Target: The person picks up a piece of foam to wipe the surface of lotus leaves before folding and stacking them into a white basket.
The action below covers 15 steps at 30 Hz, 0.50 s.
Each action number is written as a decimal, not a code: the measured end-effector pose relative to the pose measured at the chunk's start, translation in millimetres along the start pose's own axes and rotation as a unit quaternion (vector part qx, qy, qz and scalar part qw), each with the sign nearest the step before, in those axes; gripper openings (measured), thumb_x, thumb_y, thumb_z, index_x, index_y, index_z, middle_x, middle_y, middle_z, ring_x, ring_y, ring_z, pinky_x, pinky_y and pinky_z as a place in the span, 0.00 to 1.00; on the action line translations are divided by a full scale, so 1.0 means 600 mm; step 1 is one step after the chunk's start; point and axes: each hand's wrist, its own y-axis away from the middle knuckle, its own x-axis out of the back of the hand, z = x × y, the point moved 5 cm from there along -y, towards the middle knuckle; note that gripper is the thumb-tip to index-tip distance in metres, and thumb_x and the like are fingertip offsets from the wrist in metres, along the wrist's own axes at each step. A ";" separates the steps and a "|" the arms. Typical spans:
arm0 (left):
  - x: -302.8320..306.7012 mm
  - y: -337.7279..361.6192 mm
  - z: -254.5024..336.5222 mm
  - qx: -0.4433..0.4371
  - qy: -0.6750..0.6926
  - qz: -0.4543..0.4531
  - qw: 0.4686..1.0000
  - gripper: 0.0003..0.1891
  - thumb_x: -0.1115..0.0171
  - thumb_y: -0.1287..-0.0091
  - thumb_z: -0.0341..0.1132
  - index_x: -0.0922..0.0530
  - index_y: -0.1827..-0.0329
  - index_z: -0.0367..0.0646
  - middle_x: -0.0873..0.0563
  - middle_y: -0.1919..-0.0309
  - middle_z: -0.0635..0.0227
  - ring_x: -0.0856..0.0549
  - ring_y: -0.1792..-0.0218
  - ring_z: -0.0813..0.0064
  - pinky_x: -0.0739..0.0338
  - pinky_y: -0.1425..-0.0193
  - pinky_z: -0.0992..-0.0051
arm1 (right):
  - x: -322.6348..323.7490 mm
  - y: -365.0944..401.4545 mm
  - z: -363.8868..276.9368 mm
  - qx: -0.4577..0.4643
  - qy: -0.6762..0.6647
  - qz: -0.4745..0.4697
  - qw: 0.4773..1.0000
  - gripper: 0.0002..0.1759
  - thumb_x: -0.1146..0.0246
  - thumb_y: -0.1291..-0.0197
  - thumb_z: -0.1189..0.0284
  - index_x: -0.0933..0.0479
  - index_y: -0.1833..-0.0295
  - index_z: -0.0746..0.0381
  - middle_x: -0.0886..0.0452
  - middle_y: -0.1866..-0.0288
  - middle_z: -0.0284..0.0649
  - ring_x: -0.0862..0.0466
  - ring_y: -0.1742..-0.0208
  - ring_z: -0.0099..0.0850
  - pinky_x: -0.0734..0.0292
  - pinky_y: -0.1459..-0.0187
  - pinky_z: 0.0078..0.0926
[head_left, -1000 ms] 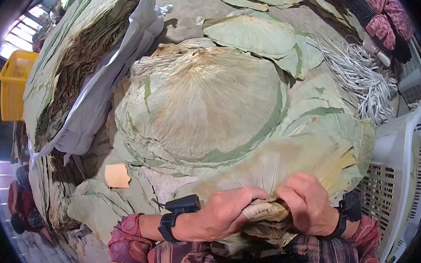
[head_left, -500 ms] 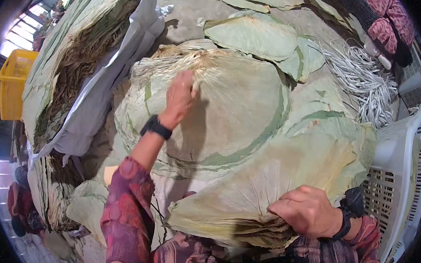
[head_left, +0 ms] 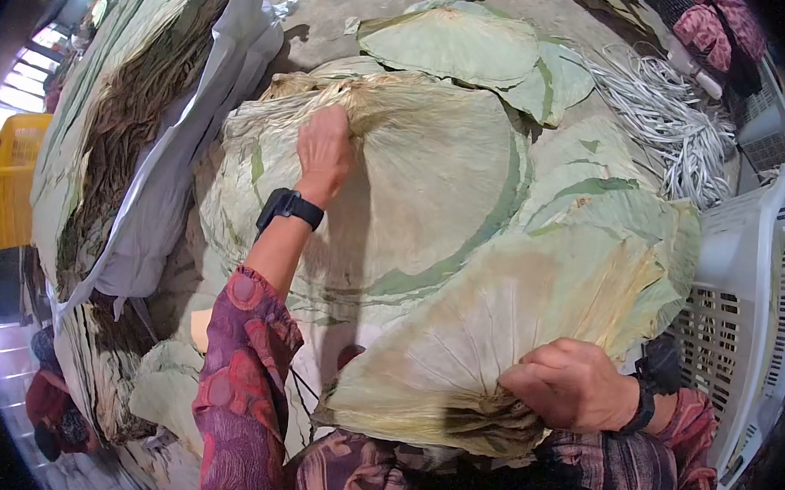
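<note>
A broad pile of large dried lotus leaves (head_left: 424,183), pale green and tan, lies flat in front of me, with its gathered, wrinkled edge at the upper left. My left hand (head_left: 324,149) is at that edge, fingers curled and closed on the top leaf; the fingertips are partly hidden. In my lap rests a folded stack of dried lotus leaves (head_left: 498,298), fanned out toward the right. My right hand (head_left: 574,383) grips its bunched near corner, thumb on top and the other fingers mostly hidden.
White strips (head_left: 674,128) lie in a tangle at upper right. A white plastic basket (head_left: 741,278) stands on the right, a yellow crate (head_left: 13,182) on the far left. Tall leaf stacks (head_left: 138,109) wrapped in white sheeting (head_left: 175,166) rise at left. Another person's patterned sleeve (head_left: 703,35) shows at top right.
The view has shifted slightly, so the scene sits further left and higher. My left hand has moved a little closer to the gathered leaf edge. My right hand keeps its grip.
</note>
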 end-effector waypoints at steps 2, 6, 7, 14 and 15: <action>0.002 0.017 0.007 0.006 0.067 -0.003 0.998 0.11 0.35 0.40 0.29 0.24 0.56 0.41 0.20 0.66 0.56 0.18 0.56 0.51 0.25 0.56 0.55 | -0.003 0.002 0.003 -0.003 -0.026 0.007 1.000 0.04 0.38 0.37 0.71 0.22 0.57 0.54 0.31 0.72 0.35 0.27 0.72 0.34 0.29 0.67 0.31; 0.069 0.033 0.020 0.011 0.259 -0.009 0.966 0.12 0.36 0.36 0.30 0.23 0.50 0.43 0.19 0.66 0.55 0.18 0.63 0.50 0.23 0.61 0.59 | -0.002 0.006 0.000 0.002 -0.017 0.000 1.000 0.04 0.37 0.36 0.70 0.22 0.56 0.54 0.31 0.72 0.36 0.26 0.72 0.34 0.29 0.68 0.31; 0.092 0.042 0.026 0.012 0.258 -0.010 0.966 0.12 0.36 0.36 0.30 0.23 0.50 0.43 0.19 0.66 0.55 0.18 0.63 0.50 0.23 0.61 0.59 | -0.003 0.009 0.002 -0.015 -0.029 0.002 0.999 0.04 0.38 0.36 0.71 0.21 0.56 0.54 0.31 0.73 0.36 0.26 0.71 0.35 0.29 0.69 0.32; 0.317 0.206 0.244 -0.144 0.359 -0.175 0.905 0.18 0.34 0.41 0.28 0.20 0.47 0.40 0.15 0.56 0.53 0.13 0.60 0.54 0.18 0.61 0.64 | 0.016 0.008 -0.024 0.136 0.141 0.017 0.980 0.12 0.36 0.53 0.69 0.19 0.60 0.57 0.25 0.73 0.31 0.26 0.73 0.30 0.32 0.72 0.28; 0.342 0.231 0.268 -0.155 0.377 -0.213 0.888 0.19 0.34 0.42 0.29 0.20 0.46 0.39 0.15 0.55 0.53 0.13 0.59 0.55 0.17 0.61 0.64 | 0.015 0.010 -0.021 0.128 0.133 0.005 0.983 0.12 0.36 0.53 0.69 0.19 0.60 0.57 0.25 0.73 0.31 0.26 0.73 0.30 0.32 0.72 0.28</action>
